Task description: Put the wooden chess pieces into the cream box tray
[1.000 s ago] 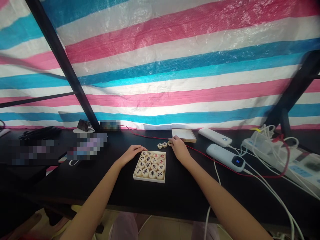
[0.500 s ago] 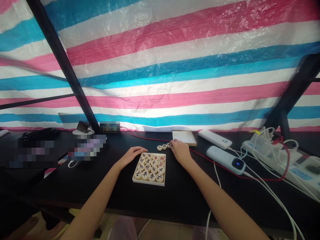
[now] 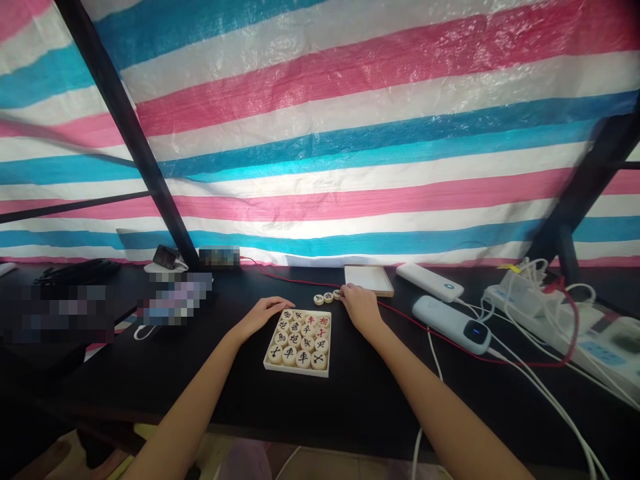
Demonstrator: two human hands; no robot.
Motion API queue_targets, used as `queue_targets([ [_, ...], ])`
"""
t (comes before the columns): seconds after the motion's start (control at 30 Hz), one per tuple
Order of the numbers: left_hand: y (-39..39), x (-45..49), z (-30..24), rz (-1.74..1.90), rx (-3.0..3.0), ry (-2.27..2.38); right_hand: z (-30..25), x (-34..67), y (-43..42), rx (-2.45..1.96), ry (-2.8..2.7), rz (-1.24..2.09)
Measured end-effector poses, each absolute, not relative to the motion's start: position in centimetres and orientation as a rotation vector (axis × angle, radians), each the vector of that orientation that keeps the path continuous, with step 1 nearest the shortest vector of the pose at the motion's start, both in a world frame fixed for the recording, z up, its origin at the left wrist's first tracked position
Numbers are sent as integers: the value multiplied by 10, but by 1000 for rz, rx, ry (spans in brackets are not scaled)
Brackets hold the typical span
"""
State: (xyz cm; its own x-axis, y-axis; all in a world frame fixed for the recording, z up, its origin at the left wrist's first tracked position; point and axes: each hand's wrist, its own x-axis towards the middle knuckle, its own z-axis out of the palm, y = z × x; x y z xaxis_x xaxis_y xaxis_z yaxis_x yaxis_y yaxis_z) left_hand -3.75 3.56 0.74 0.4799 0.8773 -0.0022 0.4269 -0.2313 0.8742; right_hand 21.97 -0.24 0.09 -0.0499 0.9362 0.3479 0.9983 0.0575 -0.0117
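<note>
A shallow white box (image 3: 296, 369) on the black table holds round cream Chinese chess pieces (image 3: 303, 358), most with black characters and a few with red ones. My left hand (image 3: 259, 315) lies beside the box's far left corner, fingers stretched out flat and holding nothing. Beyond the box, a short row of loose Chinese chess pieces (image 3: 328, 297) stands on the table. My right hand (image 3: 361, 308) is at the right end of that row, its fingers bent around the last piece (image 3: 337, 294), which they partly cover.
An empty box lid (image 3: 369, 280) lies behind my right hand. To the right are a white power bank (image 3: 430, 280), a blue-grey power bank (image 3: 451, 323) and power strips (image 3: 590, 333) tangled with cables. A red cable (image 3: 400, 308) crosses the table. Striped sheeting (image 3: 350, 200) hangs behind.
Hardly anything differs. The view has shifted very slightly; both hands keep their places, the right one still at the end piece of the row.
</note>
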Motion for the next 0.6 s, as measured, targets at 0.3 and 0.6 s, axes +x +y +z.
queue_targets([
  [0.3,37,-38,6,640,1850,1097,1,220,0,-1930,-2085,-372],
  [0.6,38,-39,5,644,1849,1079,0,222,0,-1809,-1912,-218],
])
